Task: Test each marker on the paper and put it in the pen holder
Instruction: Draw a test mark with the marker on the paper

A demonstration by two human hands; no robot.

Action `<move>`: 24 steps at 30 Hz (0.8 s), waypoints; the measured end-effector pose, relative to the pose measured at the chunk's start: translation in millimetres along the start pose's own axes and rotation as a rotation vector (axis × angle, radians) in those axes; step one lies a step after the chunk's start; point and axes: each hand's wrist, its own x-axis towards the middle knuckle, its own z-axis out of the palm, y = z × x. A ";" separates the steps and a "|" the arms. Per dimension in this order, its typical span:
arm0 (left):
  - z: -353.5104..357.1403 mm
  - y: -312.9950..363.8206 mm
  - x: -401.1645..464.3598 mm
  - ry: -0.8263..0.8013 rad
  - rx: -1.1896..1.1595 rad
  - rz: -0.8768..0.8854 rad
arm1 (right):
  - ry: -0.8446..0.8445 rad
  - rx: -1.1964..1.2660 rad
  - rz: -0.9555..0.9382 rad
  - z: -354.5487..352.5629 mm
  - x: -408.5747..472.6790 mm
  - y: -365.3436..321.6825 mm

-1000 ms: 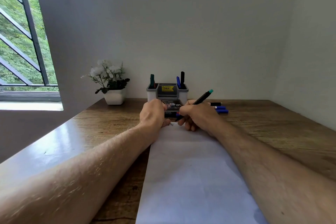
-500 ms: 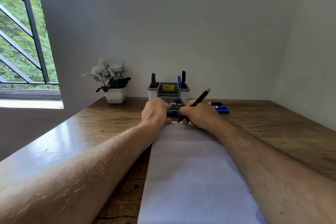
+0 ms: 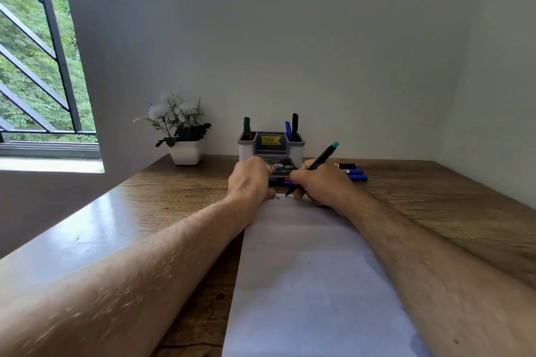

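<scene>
A white sheet of paper (image 3: 304, 269) lies lengthwise on the wooden desk. At its far edge my right hand (image 3: 322, 182) grips a black marker (image 3: 322, 158) with a teal end, tip down on the paper beside small scribbles (image 3: 275, 198). My left hand (image 3: 249, 180) rests as a fist on the paper's far left corner; anything inside it is hidden. Behind the hands stands the grey pen holder (image 3: 245, 151) with a green marker (image 3: 246, 126), a blue marker (image 3: 288, 127) and a black marker (image 3: 295, 124) upright in it.
Loose blue and black markers (image 3: 355, 172) lie on the desk right of my right hand. A printed marker pack (image 3: 282, 168) sits in front of the holder. A white pot of flowers (image 3: 185, 151) stands at the back left by the wall.
My right hand has tipped the marker steeper and brought its tip down onto the paper's far edge. My left hand has stayed in place.
</scene>
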 end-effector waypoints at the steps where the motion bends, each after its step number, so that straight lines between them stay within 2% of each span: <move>1: 0.0 -0.1 -1.1 0.002 0.000 0.001 | -0.005 -0.003 -0.001 0.1 0.5 0.2; 9: 0.5 0.6 1.7 -0.004 0.036 0.001 | -0.023 -0.007 0.010 -1.0 1.4 -0.7; 15: 0.9 -0.3 -0.1 0.006 0.062 0.038 | 0.024 -0.001 0.048 1.2 4.0 -0.6; 20: -1.0 1.5 -1.0 -0.025 0.048 -0.012 | 0.037 0.064 0.022 0.1 3.4 0.5; 24: -0.9 3.7 -2.9 -0.034 0.068 -0.013 | 0.063 0.209 0.011 -2.5 6.1 -3.8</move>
